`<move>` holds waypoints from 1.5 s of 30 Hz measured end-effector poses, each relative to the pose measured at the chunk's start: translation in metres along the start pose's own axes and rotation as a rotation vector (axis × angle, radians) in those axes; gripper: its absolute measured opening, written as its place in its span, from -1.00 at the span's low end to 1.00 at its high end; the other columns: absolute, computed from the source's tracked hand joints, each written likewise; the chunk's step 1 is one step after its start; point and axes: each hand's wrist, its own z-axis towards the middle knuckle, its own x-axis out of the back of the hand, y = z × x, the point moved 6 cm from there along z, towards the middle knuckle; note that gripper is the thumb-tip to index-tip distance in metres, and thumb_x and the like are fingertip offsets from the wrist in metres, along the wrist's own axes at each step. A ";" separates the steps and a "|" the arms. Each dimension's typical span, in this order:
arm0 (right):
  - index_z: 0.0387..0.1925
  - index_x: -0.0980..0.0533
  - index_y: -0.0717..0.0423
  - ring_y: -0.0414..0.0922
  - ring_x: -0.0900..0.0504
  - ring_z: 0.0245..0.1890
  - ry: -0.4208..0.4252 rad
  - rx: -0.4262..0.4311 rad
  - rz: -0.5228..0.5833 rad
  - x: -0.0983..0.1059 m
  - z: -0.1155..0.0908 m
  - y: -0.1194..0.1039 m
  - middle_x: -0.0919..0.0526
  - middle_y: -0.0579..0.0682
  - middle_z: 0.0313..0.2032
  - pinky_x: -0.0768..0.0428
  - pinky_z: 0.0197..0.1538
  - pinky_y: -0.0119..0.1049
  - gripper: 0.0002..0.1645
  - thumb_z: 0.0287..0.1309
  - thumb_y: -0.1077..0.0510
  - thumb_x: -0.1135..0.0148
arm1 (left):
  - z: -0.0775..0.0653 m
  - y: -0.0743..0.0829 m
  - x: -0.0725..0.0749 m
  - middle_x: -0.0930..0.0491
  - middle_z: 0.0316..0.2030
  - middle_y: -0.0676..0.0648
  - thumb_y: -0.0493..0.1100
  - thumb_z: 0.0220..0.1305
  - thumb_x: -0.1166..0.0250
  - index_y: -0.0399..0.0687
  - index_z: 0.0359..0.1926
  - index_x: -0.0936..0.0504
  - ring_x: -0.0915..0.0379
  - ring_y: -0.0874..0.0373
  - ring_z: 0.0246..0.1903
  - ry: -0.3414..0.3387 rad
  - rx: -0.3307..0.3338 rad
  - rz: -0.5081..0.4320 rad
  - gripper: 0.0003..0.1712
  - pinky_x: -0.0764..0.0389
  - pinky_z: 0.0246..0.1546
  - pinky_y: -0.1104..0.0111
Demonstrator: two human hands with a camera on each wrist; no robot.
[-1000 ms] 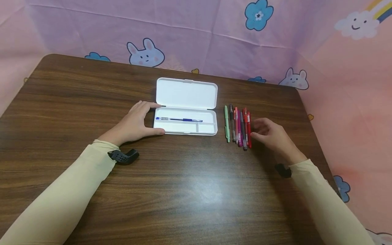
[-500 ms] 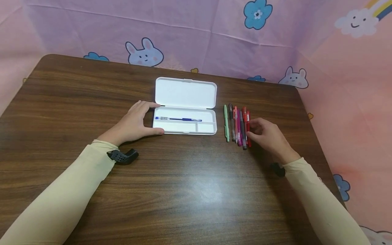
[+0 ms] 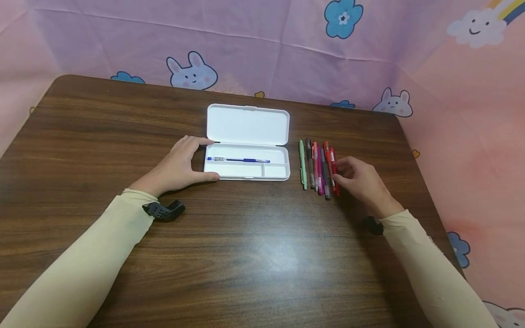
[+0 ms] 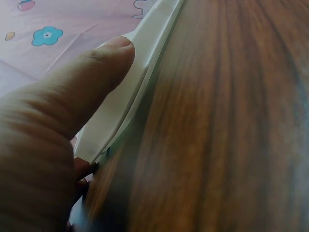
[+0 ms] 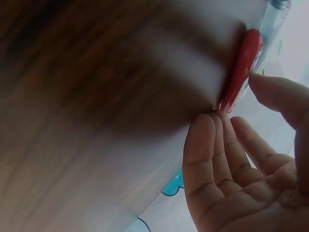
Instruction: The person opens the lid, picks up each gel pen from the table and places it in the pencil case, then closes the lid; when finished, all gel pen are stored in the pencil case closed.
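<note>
A white pencil case lies with its lid raised in the head view. Inside its base is a blue gel pen, lying lengthwise. My left hand holds the case's left end between thumb and forefinger; the thumb lies on the case wall in the left wrist view. To the right of the case, my right hand pinches the outermost red pen, thumb on one side and fingertips on the other. Several pens lie side by side next to it, among them a light green pen and a purple pen.
The dark wood-grain table extends in front of the case and to both sides. A patterned cloth with rabbits and flowers hangs behind and to the right of the table. Black straps sit on both wrists.
My right hand has moved left to the outermost red pen and taken it between thumb and fingers. That pen's near end has shifted slightly right. The left hand stays on the case.
</note>
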 end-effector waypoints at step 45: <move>0.10 -0.57 0.17 0.04 -0.60 -0.18 -0.087 -0.079 -0.148 0.014 -0.012 0.021 -0.69 0.15 -0.12 -0.59 -0.18 -0.17 -0.62 0.42 0.02 -0.27 | 0.000 -0.001 -0.001 -0.29 0.45 -0.14 0.37 0.09 -0.51 -0.04 0.50 -0.29 -0.04 -0.12 0.51 -0.007 0.006 0.003 0.12 -0.04 0.52 -0.20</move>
